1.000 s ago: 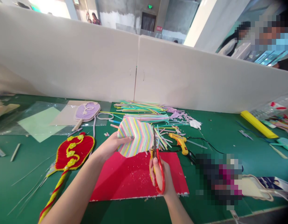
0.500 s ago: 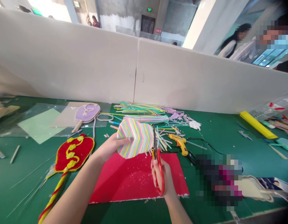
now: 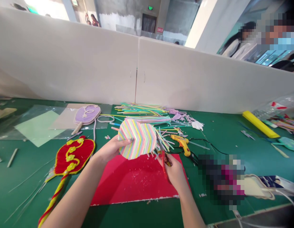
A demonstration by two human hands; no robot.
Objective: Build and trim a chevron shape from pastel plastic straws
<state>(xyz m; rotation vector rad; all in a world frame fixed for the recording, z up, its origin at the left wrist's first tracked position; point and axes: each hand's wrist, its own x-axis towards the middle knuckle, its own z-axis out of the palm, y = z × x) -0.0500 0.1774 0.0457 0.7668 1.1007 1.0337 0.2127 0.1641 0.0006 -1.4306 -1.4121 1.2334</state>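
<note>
Left hand (image 3: 108, 148) is up off the table, fingers curled around the left edge of the striped pastel disc (image 3: 138, 138), thumb on its face, holding it tilted above the far edge of the red sheet (image 3: 127, 182). The disc shows a chevron of pink, green, yellow and blue strips, with loose strip ends sticking out along its right and lower rim. Right hand (image 3: 174, 171) is closed through the red handles of the scissors (image 3: 164, 160), blades pointing up toward the disc's lower right rim, right among those protruding ends; whether the blades are parted or closed is too blurred to tell. White and pink trimmings speckle the red sheet beneath. Just right of the disc lies a yellow glue gun (image 3: 182, 144) on the green table (image 3: 30, 177), its black cord trailing off to the right. Behind the disc sits a heap of coloured strips (image 3: 144, 110). To the left rest a red fan with yellow trim (image 3: 74, 155) and, farther back, a purple fan (image 3: 87, 114). A white partition (image 3: 66, 63) closes off the back of the table
</note>
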